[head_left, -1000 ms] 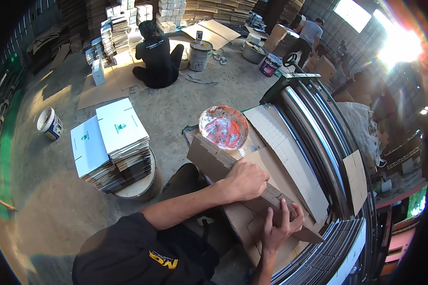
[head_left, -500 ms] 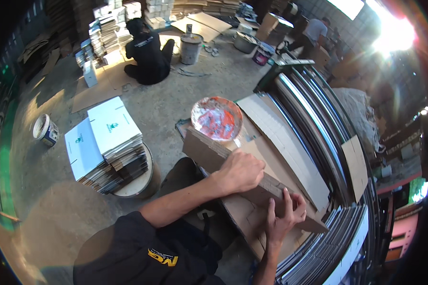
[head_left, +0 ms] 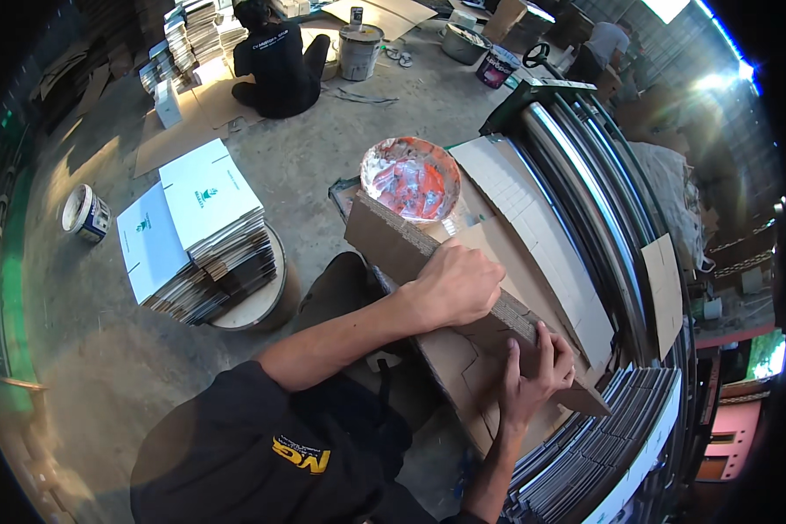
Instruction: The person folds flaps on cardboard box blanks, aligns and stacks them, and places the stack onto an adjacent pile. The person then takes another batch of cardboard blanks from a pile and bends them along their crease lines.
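A thick stack of brown corrugated cardboard sheets stands on edge, slanting from upper left to lower right, on a cardboard-covered work surface. My left hand is closed over its upper edge near the middle; the fingertips are hidden. Lower right, my right hand holds the same stack with the thumb on the near side and fingers over the top edge. Beyond the stack's far end sits a round basin smeared with white and orange-red.
White printed box blanks are piled on a round drum at left. A roller machine runs along the right, near stacked flat sheets. A bucket stands at far left. Two people work farther back.
The view has tilted, so the background sits higher and the hands and stack slightly to the right. Both hands keep their hold on the cardboard stack.
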Tool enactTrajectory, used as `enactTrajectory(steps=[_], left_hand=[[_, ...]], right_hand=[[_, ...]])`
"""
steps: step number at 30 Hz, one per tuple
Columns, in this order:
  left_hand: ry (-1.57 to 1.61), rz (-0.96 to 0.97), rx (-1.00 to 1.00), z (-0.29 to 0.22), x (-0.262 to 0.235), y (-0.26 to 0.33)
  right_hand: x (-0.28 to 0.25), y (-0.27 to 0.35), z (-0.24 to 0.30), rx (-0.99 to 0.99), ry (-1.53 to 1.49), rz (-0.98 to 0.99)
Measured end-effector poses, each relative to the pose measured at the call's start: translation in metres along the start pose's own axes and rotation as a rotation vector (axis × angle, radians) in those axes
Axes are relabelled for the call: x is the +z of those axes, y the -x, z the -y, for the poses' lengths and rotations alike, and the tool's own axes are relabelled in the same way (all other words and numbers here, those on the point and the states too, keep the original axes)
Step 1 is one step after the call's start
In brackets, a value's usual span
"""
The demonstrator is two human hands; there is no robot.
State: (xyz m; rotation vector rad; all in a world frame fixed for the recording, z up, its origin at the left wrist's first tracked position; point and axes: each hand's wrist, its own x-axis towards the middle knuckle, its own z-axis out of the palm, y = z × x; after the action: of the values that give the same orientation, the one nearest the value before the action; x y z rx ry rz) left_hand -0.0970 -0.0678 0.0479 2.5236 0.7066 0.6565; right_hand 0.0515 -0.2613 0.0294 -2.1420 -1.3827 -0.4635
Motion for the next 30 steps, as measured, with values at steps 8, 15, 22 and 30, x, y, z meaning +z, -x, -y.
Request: enactTrajectory(steps=[8, 15, 22, 30], left_hand=[[-0.060, 0.053, 0.039, 0.003, -0.005, -0.003], [-0.009, -0.053, -0.099, 0.034, -0.036, 0.012], [0.010, -0.035, -0.135, 0.035, -0.034, 0.012], [-0.002, -0.002, -0.145, 0.038, -0.039, 0.015]], right_hand=[[0.001, -0.004, 0.000, 0.038, 0.004, 0.032], [0.019, -0.021, 0.032, -0.068, -0.089, 0.064], [0.015, -0.022, 0.036, -0.037, -0.068, 0.138], [0.023, -0.017, 0.042, -0.051, -0.069, 0.055]])
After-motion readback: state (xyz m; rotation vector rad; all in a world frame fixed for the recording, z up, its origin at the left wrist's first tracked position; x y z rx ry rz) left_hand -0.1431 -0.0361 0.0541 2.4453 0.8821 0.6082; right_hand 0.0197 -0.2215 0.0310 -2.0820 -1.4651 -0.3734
